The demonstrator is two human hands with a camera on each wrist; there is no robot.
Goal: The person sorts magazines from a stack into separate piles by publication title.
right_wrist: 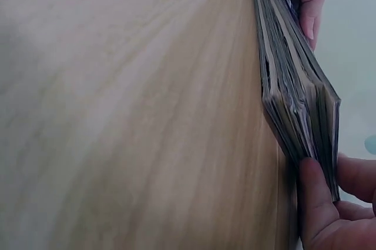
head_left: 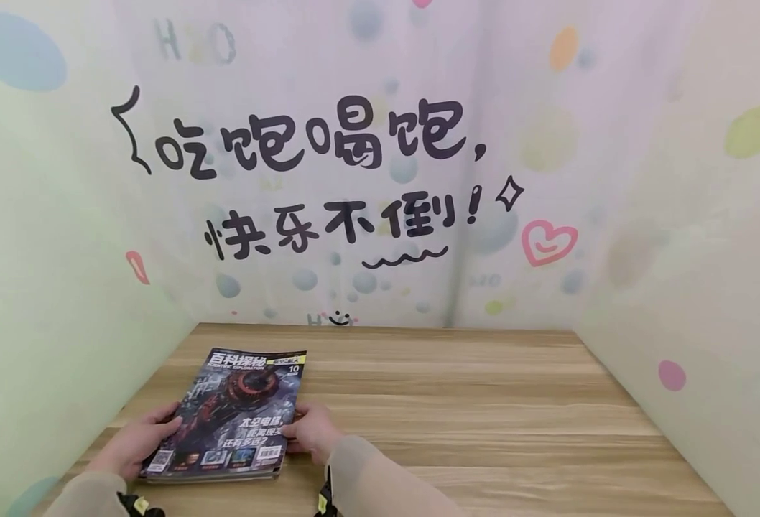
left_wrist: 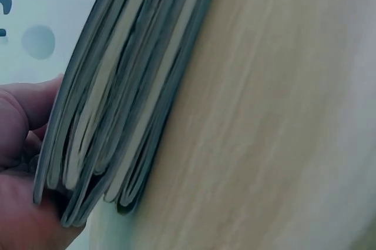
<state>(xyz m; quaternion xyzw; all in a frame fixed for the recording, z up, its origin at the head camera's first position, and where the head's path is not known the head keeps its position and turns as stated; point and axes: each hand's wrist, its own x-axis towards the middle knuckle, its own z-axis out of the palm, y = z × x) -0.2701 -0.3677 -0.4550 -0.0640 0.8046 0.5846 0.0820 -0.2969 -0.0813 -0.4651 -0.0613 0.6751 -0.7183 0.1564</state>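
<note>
A stack of several magazines (head_left: 244, 402) lies on the left part of the wooden table, its dark top cover showing a red and black ring-shaped picture and white lettering. My left hand (head_left: 137, 439) holds the stack's left edge, thumb on the cover. At the right edge my right hand (head_left: 314, 431) grips it, its thumb also over the cover. The left wrist view shows the layered edges of the magazines (left_wrist: 129, 85) beside the left hand (left_wrist: 29, 162). In the right wrist view the right hand's fingers (right_wrist: 317, 197) touch the stack's side. Fingers beneath are partly hidden.
The wood-grain table (head_left: 457, 402) stretches to the right of the stack. A pale printed back wall (head_left: 354, 287) with dark lettering stands behind it, and plain side walls (head_left: 697, 287) close in the left and right.
</note>
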